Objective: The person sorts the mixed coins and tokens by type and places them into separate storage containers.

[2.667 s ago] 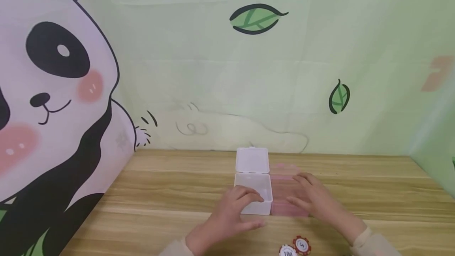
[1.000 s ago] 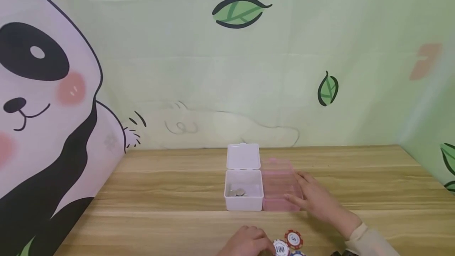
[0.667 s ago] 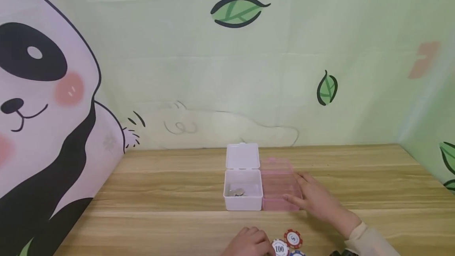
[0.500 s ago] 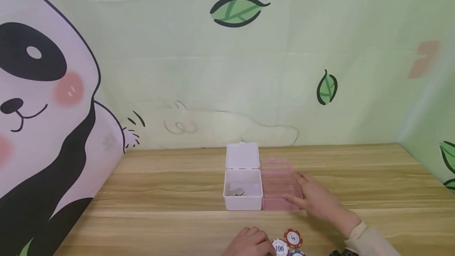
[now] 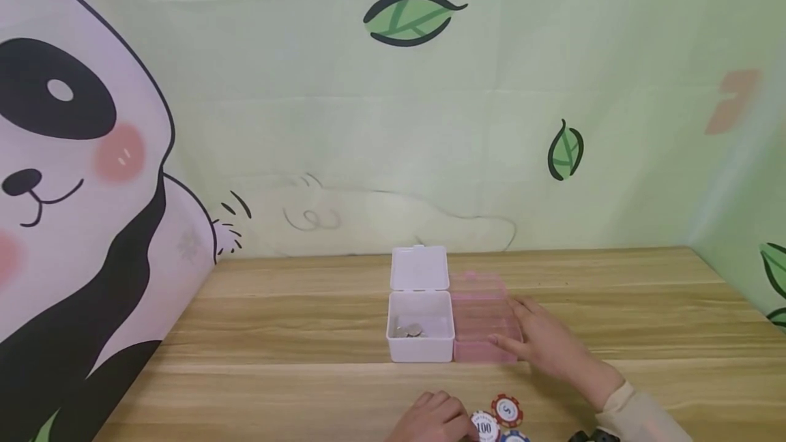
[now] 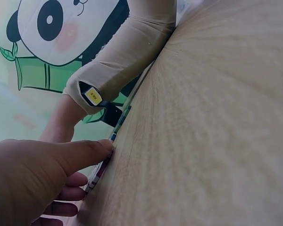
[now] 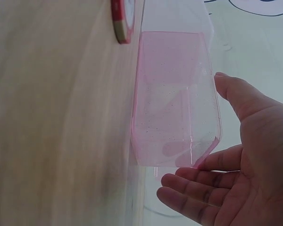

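At the bottom of the head view my left hand (image 5: 432, 420) is down on the table by the poker chips. In the left wrist view, its thumb and curled fingers pinch the edges of a flat poker chip (image 6: 98, 175). A white chip marked 100 (image 5: 485, 426), a red one (image 5: 506, 410) and a partly cut-off blue one (image 5: 514, 436) lie beside it. My right hand (image 5: 549, 343) rests against the right side of a see-through pink box (image 5: 485, 352), thumb near its front rim, fingers extended. Left of that stands an open white box (image 5: 420, 350) with several coins (image 5: 410, 330) inside.
Both boxes stand side by side on the wooden table (image 5: 295, 333), the white lid (image 5: 420, 268) tipped back. A green panda-print cloth (image 5: 295, 87) hangs behind. Near my right sleeve (image 5: 641, 415) a black object (image 5: 593, 436) shows at the bottom edge.
My left hand has moved from over the white box down to the chips, leaving the coins in view. My right hand has settled against the pink box. The view has shifted slightly.
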The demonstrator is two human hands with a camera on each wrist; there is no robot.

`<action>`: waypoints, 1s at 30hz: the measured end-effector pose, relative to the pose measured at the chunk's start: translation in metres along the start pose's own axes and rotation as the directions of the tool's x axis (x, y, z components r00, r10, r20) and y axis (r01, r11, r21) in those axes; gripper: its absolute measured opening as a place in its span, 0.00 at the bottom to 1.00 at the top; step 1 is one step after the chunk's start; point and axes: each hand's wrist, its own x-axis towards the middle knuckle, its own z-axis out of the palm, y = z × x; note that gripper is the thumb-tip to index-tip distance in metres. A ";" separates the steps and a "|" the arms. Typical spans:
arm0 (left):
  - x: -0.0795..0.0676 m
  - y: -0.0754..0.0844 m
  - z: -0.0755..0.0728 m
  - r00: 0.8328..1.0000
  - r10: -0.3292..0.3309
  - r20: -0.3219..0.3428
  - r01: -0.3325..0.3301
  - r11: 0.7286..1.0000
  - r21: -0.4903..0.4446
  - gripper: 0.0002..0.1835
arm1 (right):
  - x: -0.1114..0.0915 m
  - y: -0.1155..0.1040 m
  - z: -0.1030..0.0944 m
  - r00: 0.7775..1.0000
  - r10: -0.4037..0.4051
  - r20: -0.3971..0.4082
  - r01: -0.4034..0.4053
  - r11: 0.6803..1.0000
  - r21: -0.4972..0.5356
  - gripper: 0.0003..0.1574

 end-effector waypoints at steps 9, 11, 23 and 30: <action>0.001 0.000 -0.002 1.000 0.005 0.015 -0.006 0.999 0.054 0.04 | 0.000 0.001 0.001 1.000 0.008 0.006 -0.008 1.000 0.007 0.51; 0.001 0.001 -0.003 1.000 0.002 0.021 -0.003 0.998 0.058 0.04 | 0.000 0.000 0.000 1.000 0.011 0.008 -0.011 1.000 0.012 0.51; 0.001 0.001 -0.003 0.999 0.005 0.040 -0.005 1.000 0.006 0.04 | 0.000 0.000 0.001 1.000 0.002 0.000 -0.002 1.000 0.006 0.50; 0.001 0.000 -0.001 1.000 0.007 0.029 -0.007 1.000 -0.010 0.04 | 0.001 0.002 0.003 1.000 -0.005 -0.013 0.005 1.000 0.007 0.50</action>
